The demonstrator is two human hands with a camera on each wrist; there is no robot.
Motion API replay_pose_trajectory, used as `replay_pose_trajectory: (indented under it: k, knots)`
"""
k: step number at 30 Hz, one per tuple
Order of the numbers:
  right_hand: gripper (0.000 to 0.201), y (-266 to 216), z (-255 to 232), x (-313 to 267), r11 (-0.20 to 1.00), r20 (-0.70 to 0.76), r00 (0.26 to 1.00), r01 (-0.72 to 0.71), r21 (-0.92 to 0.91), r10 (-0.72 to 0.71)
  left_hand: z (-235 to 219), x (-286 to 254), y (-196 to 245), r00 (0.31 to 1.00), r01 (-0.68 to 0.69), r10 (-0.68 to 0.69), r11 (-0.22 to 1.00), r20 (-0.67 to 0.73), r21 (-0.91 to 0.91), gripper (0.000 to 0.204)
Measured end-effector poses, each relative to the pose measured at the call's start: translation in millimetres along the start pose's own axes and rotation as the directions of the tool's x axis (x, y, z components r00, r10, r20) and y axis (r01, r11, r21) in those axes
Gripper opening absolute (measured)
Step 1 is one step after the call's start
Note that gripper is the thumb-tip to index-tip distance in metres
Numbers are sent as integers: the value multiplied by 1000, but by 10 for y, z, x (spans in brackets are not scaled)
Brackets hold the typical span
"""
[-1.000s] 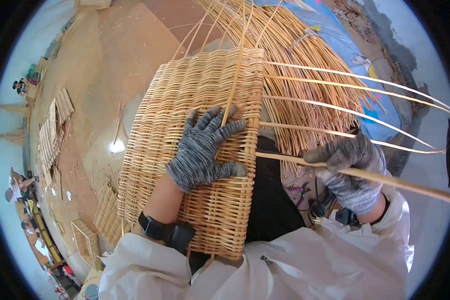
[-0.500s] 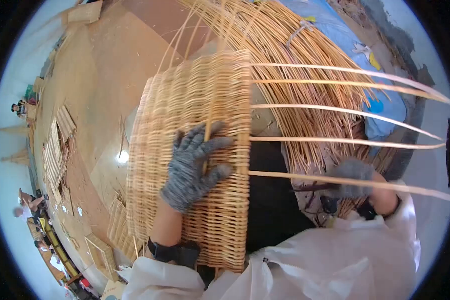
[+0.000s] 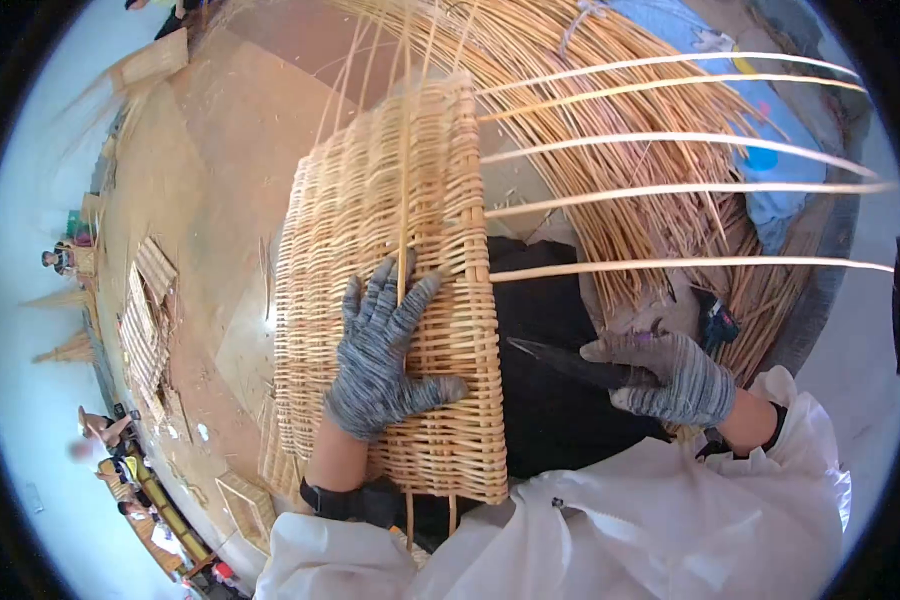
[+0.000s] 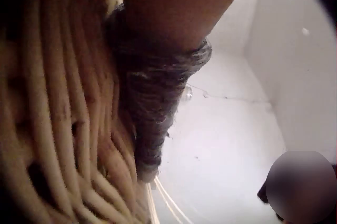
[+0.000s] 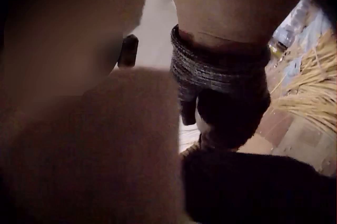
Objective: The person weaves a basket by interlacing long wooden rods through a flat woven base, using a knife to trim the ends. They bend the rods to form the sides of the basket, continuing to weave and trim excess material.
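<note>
A woven wicker basket (image 3: 390,210) lies on its side across the person's lap, with bare stakes sticking out to the right and far side. My left hand (image 3: 385,360), in a grey knit glove, rests on the weave with fingers spread. An upright stake (image 3: 403,190) passes between those fingers. In the left wrist view the gloved hand (image 4: 152,97) lies along the weave. My gloved right hand (image 3: 675,375) grips a dark pointed knife (image 3: 560,358), its tip toward the basket's right edge. The lowest right-hand stake (image 3: 690,266) runs above that hand, apart from it.
A large bundle of loose willow rods (image 3: 610,150) lies beyond the basket, next to blue sheeting (image 3: 775,200). Woven panels (image 3: 150,330) and a small frame (image 3: 245,505) lie on the floor at left. Other people sit along the left wall. Black tool-like things (image 3: 718,322) lie behind my right hand.
My right hand has let go of the lowest stake and taken up the knife, bringing it toward the basket. My left hand stays on the weave while the head view has shifted.
</note>
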State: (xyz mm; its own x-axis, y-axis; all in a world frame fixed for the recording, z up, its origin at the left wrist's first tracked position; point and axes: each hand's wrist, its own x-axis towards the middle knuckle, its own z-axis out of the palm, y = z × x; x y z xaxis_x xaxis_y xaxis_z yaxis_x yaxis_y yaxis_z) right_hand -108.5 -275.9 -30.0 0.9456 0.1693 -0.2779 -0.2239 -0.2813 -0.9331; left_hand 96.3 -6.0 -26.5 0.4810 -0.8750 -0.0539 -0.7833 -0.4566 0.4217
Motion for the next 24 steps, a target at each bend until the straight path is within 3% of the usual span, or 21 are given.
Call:
replay_pose_trajectory:
  k: [4, 7, 10, 13, 16, 19, 22, 24]
  knots:
    - [43, -33, -16, 49, 1000, -1, 1000, -3, -9, 3, 31, 40, -17, 999, -16, 15, 1000, -45, -17, 99]
    - [44, 49, 19, 47, 994, -80, 990, 113, -9, -113, 24, 72, 37, 998, -15, 15, 1000, -57, -14, 100]
    - [42, 49, -6, 46, 991, -50, 991, 121, -65, -124, 6, 71, 38, 999, -5, 4, 999, -36, -36, 104]
    - [40, -124, -162, 140, 987, 161, 973, -161, -29, 164, -25, 102, 58, 1000, -6, 6, 1000, 11, -18, 109]
    - [49, -117, -355, 270, 967, 191, 979, 117, -226, -74, -55, 128, 60, 998, -6, 6, 1000, 59, 0, 112]
    - [50, -218, -479, 393, 996, 175, 983, 68, -51, -58, -77, 190, 70, 997, 7, -7, 1000, 74, 3, 111]
    - [47, -239, -623, 535, 970, 255, 965, -125, 209, 69, -108, 270, 32, 995, 3, -2, 1000, 99, -9, 110]
    - [44, -333, -752, 694, 983, 353, 925, -172, 62, 140, -118, 305, -28, 992, 13, -9, 999, 128, -29, 107]
